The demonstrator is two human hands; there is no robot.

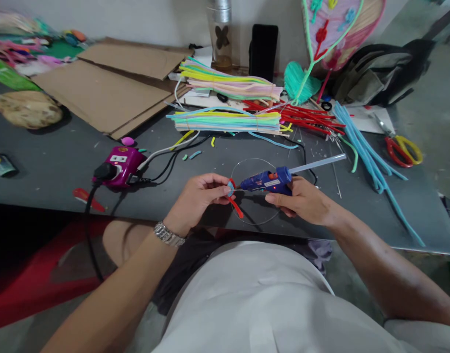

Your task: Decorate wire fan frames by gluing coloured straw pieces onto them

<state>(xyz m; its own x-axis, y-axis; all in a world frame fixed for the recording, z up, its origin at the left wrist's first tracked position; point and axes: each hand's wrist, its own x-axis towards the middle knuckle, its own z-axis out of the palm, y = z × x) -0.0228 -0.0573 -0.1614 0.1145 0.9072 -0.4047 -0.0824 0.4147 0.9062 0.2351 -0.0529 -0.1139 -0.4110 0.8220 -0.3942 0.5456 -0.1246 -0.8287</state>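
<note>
Centre frame, left hand point(197, 197): pinching red pipe cleaner point(235, 207) tight in the fingertips
Right hand point(302, 200): curled around blue glue gun point(265, 180), nozzle just beside that pinch

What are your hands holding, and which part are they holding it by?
The left hand pinches a red-and-blue pipe cleaner piece near its top. The right hand grips a blue hot glue gun by its handle.

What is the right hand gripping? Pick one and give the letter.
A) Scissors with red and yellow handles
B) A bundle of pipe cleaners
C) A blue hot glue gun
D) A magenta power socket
C. The right hand wraps around the blue hot glue gun, with a glue stick sticking out at the back and the nozzle toward the red and blue pipe-cleaner piece in the left hand.
</note>
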